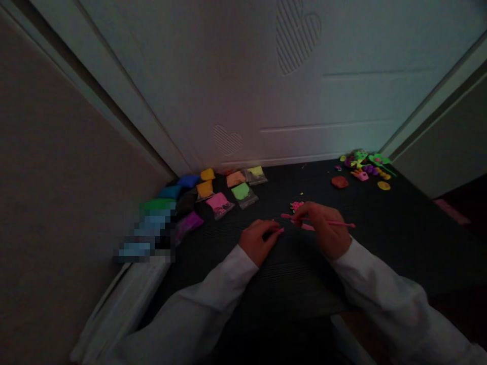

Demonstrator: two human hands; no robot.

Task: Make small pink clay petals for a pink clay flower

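My right hand (327, 228) is closed around a thin pink modelling tool (342, 224), whose flat tip points left toward my other hand. Below that tool shows a second pink flat piece (307, 227), partly hidden by my fingers. My left hand (255, 241) rests low over the dark table, thumb and fingers pinching a small bit of pink clay (281, 230). Just beyond my right fingers sits a little cluster of pink clay bits (296, 206) with some green in it, partly covered by that hand. A tiny yellow speck (302, 193) lies behind it.
Bags of coloured clay, among them a pink bag (219, 204) and a light green bag (243, 192), spread over the back left. At the back right are a red clay lump (340, 182), a yellow disc (384, 185) and several small coloured clay shapes (359, 161). A white panel (236, 101) stands behind.
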